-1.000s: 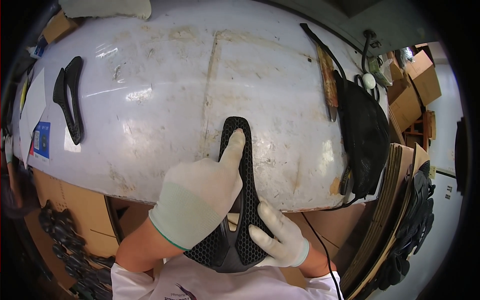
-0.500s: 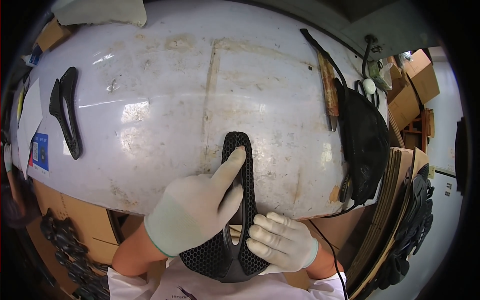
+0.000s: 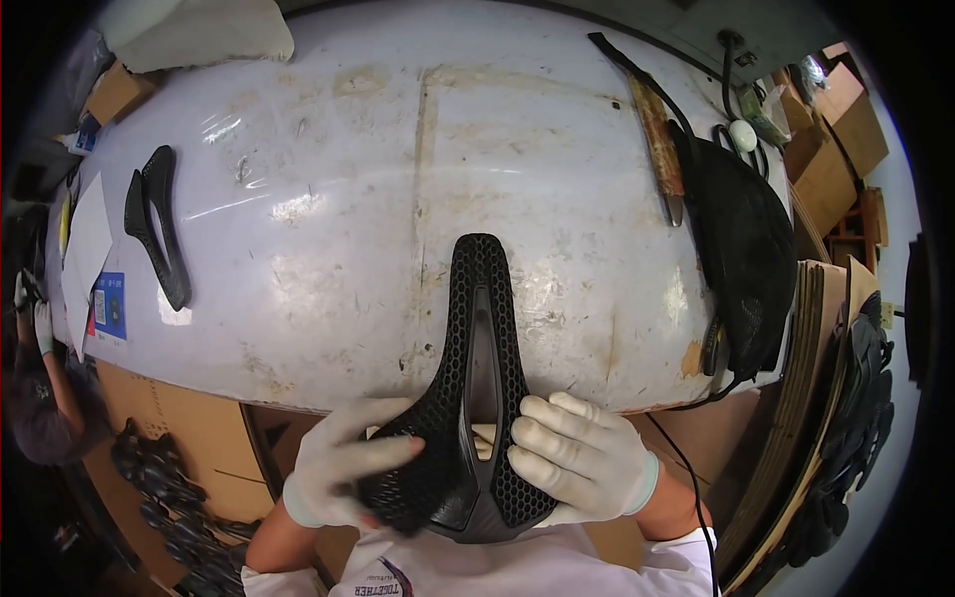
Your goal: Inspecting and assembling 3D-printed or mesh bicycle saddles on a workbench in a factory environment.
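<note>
A black bicycle saddle (image 3: pixel 482 328) with a honeycomb-textured top and a long central slot is in front of my body, its narrow nose pointing away over the table. White gloves cover both hands. My right hand (image 3: pixel 582 458) is closed round the saddle's right wing, fingers folded on top. At the left wing is my left hand (image 3: pixel 348 463), partly smeared by motion. One of its fingers lies across the honeycomb surface, and the hand is round the wing's outer edge. Whatever the palms touch underneath is hidden.
A white, stained table (image 3: pixel 328 249) spreads ahead. On its left lie a black slotted pad (image 3: pixel 162 224) and a paper sheet (image 3: pixel 90 234). A black bag (image 3: pixel 741 259) and a worn-handled blade (image 3: pixel 657 129) lie right. Cardboard sheets (image 3: pixel 786 398) stand beside it; a co-worker's arm (image 3: pixel 60 383) shows far left.
My left hand has moved from the saddle's nose back to its left wing. The right hand keeps its hold on the right wing. The view has shifted slightly.
</note>
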Motion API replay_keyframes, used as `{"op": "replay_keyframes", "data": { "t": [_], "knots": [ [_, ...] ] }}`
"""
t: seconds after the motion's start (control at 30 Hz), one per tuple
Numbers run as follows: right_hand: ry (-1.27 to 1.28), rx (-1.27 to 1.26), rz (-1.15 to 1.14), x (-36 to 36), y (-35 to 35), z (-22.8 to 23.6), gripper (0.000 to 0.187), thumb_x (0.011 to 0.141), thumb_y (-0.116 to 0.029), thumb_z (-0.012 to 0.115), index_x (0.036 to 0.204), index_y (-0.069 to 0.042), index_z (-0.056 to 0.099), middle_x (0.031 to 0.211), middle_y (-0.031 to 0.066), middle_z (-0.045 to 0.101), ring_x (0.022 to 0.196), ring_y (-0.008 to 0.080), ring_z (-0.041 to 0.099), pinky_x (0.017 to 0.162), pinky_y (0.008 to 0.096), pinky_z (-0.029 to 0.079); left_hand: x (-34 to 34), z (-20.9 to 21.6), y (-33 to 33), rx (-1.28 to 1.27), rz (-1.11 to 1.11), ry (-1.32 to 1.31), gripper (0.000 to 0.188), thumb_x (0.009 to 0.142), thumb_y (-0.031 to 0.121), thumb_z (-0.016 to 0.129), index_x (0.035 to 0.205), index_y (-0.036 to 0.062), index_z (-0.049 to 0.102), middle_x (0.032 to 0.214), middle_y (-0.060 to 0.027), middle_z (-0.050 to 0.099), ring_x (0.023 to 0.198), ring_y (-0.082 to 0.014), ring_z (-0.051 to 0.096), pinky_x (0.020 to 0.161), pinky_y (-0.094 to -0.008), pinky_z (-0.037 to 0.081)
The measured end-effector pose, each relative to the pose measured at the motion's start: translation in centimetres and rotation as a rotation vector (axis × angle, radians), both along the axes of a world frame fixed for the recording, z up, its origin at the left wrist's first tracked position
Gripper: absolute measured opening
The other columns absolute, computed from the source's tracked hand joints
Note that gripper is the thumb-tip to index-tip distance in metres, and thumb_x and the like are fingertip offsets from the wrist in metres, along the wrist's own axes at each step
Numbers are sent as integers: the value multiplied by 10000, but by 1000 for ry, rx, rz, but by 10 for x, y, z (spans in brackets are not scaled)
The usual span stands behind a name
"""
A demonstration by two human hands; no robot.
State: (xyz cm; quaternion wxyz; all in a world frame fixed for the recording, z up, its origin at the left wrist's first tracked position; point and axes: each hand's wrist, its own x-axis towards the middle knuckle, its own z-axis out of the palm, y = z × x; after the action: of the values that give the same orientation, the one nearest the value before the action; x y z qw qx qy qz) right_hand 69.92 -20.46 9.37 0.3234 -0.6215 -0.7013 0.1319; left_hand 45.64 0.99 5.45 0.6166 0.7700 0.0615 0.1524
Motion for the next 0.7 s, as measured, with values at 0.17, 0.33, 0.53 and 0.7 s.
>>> {"op": "replay_keyframes", "data": {
  "t": [0.17, 0.33, 0.53, 0.7],
  "knots": [
    [-5, 21, -1, -4, 0, -2, 285, 878, -131, 631, 1117, -12, 731, 1186, 156, 720, 1172, 325, 701, 1050, 434, 543, -2, 15, -1, -23, -72, 96, 714, 823, 556, 813, 1345, 83, 696, 1425, -295, 567, 1259, -451, 602, 1054, -519, 474],
    [-2, 14, -4, -3, -1, -2, 291, 867, -132, 633, 1110, -3, 726, 1175, 167, 716, 1163, 334, 701, 1025, 438, 552, 14, 40, -3, 313, -106, 137, 685, 781, 498, 849, 1319, 98, 711, 1412, -278, 551, 1259, -464, 593, 1061, -526, 476],
    [-13, 34, 4, -4, -1, -5, 294, 860, -138, 632, 1102, 1, 724, 1165, 174, 710, 1144, 341, 698, 994, 436, 561, 16, 53, -4, 373, -141, 231, 668, 773, 484, 847, 1317, 118, 715, 1417, -268, 543, 1276, -455, 580, 1049, -530, 484],
    [-11, 28, 7, -4, -1, -4, 294, 862, -147, 627, 1096, 4, 722, 1161, 177, 707, 1132, 339, 697, 993, 434, 557, 16, 55, -2, 387, -149, 232, 674, 772, 479, 849, 1327, 121, 709, 1422, -260, 541, 1258, -452, 592, 1030, -526, 496]
  ]
}}
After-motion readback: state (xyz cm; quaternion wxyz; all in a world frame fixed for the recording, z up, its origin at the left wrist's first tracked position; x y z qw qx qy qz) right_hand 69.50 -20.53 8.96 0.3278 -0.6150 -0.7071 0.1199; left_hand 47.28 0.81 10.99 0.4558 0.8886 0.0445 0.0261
